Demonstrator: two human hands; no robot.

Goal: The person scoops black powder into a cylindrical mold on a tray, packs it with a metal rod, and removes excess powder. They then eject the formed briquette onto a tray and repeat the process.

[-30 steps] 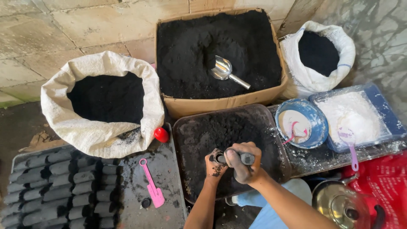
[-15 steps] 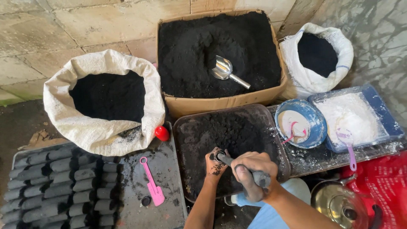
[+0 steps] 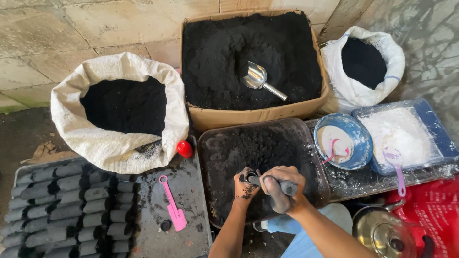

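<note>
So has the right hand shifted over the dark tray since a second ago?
Barely. The right hand sits slightly lower, toward the near rim of the dark tray, gripping a grey rod beside the left hand.

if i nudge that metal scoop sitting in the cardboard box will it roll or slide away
Probably not far. The metal scoop lies in a dip in the loose black powder, which would likely hold it. Its round handle could turn a little. It looks shiny and smooth, so perhaps slippery to grip, and light for its size.

Glossy metal scoop [image 3: 256,77]; matt cardboard box [image 3: 253,116], woven cloth sack [image 3: 114,148]
</note>
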